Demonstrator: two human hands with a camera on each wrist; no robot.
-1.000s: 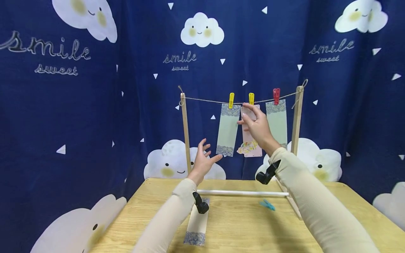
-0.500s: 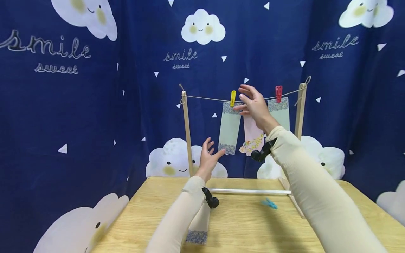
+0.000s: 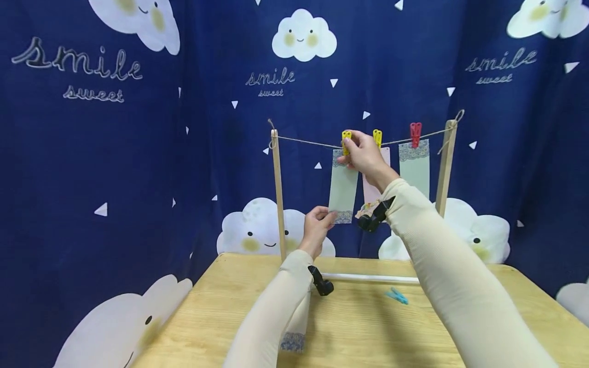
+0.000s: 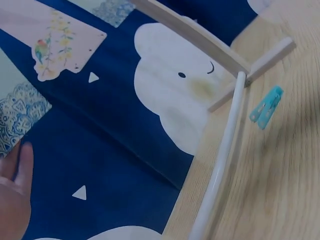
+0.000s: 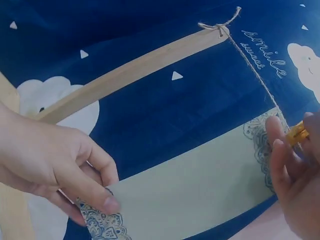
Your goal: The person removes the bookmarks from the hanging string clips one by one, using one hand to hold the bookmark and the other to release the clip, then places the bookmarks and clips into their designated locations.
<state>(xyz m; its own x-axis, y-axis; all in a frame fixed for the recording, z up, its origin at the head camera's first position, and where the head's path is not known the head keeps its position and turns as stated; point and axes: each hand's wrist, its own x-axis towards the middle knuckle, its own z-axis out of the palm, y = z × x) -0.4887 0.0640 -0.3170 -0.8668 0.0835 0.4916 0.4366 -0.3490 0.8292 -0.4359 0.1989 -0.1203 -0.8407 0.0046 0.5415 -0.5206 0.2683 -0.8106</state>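
A pale green card (image 3: 344,191) with blue lace-patterned ends hangs from a twine line (image 3: 313,142). At its top, my right hand (image 3: 368,156) pinches the yellow clothespin (image 3: 346,140) between thumb and fingers. My left hand (image 3: 316,230) pinches the card's lower left corner, thumb in front, as the right wrist view shows. Just right of it hangs a pink card (image 3: 370,189) with a bird-and-flower print under a second yellow clothespin (image 3: 377,137), partly hidden behind my right hand and wrist. A red clothespin (image 3: 415,135) holds another green card (image 3: 414,166) farther right.
The twine spans two wooden posts (image 3: 278,194) joined low down by a white rod (image 3: 368,278). On the wooden table (image 3: 349,332) lie a blue clothespin (image 3: 397,296) and a lace-ended card (image 3: 293,341), partly under my left forearm. A dark blue cloud-print curtain (image 3: 221,168) hangs behind.
My right hand has moved left from the pink card to the left yellow clothespin and now pinches it. My left hand has risen rightward, closing on the green card's lower corner.
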